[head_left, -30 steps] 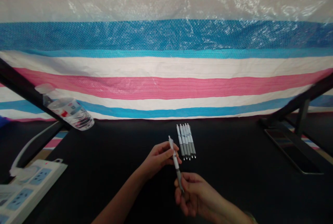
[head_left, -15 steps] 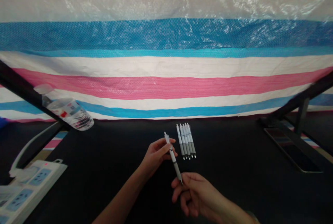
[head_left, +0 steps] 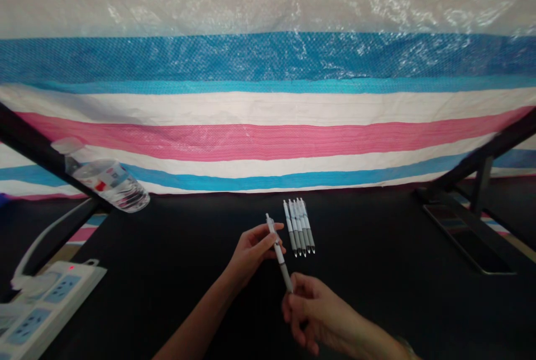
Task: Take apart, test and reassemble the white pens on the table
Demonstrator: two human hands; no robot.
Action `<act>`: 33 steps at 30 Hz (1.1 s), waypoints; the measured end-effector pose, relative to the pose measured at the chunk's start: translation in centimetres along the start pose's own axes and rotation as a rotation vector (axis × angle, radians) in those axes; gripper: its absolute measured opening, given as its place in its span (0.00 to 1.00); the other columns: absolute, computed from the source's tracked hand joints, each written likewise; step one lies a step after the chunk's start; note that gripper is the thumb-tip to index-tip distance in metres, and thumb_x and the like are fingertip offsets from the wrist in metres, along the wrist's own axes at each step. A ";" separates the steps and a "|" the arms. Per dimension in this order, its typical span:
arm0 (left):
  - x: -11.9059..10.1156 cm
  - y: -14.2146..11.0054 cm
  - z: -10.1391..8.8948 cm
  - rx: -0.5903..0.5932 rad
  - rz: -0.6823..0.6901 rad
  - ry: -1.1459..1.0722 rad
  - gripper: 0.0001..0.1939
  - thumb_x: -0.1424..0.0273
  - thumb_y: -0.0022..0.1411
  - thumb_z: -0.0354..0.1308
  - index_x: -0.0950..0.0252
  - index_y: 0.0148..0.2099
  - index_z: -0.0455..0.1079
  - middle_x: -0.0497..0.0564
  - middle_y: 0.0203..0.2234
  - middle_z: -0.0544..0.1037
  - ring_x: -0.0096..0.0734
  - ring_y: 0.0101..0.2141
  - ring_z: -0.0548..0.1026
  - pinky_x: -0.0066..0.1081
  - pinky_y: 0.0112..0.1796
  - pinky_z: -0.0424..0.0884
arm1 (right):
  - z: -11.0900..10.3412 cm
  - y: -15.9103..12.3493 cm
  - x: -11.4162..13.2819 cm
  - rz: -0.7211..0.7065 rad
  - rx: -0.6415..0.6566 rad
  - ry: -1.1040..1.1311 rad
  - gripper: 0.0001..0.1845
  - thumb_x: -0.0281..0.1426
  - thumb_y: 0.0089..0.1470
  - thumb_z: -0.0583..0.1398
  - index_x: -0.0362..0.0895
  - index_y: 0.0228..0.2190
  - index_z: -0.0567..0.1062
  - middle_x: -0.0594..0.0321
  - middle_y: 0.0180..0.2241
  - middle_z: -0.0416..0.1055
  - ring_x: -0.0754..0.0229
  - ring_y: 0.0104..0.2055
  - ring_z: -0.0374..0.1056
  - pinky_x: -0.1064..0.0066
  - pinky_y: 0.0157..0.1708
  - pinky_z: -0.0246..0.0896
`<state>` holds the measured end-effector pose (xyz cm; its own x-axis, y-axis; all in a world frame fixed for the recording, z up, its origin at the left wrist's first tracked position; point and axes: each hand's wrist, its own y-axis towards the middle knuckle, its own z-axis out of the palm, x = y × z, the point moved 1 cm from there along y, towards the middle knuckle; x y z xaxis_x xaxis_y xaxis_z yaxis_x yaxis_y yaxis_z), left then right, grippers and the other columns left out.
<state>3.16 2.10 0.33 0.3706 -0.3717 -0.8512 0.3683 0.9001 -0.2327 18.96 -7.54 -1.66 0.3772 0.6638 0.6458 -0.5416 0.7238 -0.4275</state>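
Note:
My left hand (head_left: 251, 251) pinches the upper barrel of a white and grey click pen (head_left: 278, 250), which slants from upper left down to lower right over the black table (head_left: 377, 270). My right hand (head_left: 316, 315) has its fingers closed round the pen's lower grey tip end. Just beyond the hands, a row of several matching pens (head_left: 298, 226) lies side by side on the table, tips toward me.
A clear water bottle (head_left: 106, 181) leans at the left against a black bar (head_left: 37, 153). A white power strip (head_left: 37, 310) with a cable sits at the lower left. A dark phone (head_left: 469, 240) lies on the right. A striped tarpaulin (head_left: 268, 125) hangs behind.
The pen was tilted and shifted slightly left. My right hand let go of its lower end for a moment and has closed on the tip again.

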 end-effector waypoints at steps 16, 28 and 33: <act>-0.1 -0.2 0.4 0.024 -0.025 -0.071 0.23 0.63 0.51 0.74 0.68 0.48 0.81 0.52 0.28 0.79 0.34 0.29 0.79 0.32 0.32 0.75 | -0.2 0.4 -0.2 0.061 -0.007 -0.039 0.29 0.55 0.47 0.66 0.42 0.27 0.67 0.66 0.18 0.71 0.74 0.10 0.54 0.81 0.10 0.37; -0.6 -0.4 0.3 -0.088 0.122 0.132 0.36 0.63 0.54 0.71 0.63 0.64 0.67 0.48 0.27 0.79 0.34 0.26 0.80 0.31 0.29 0.76 | 0.0 -0.3 2.7 -0.231 -0.115 -0.569 0.25 0.47 0.54 0.65 0.41 0.45 0.75 0.60 0.35 0.74 0.69 0.17 0.64 0.78 0.14 0.54; -0.9 -0.5 0.4 -0.086 0.150 0.166 0.33 0.64 0.52 0.72 0.61 0.59 0.67 0.44 0.26 0.78 0.36 0.25 0.82 0.33 0.30 0.78 | -0.2 -0.6 3.8 -0.461 -0.272 -1.059 0.10 0.33 0.59 0.60 0.41 0.35 0.80 0.66 0.23 0.68 0.66 0.23 0.60 0.75 0.23 0.53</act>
<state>2.97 1.93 1.41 0.2676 -0.1958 -0.9434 0.2426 0.9613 -0.1307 20.86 -5.39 0.92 -0.3839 -0.0641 0.9212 -0.2914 0.9550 -0.0550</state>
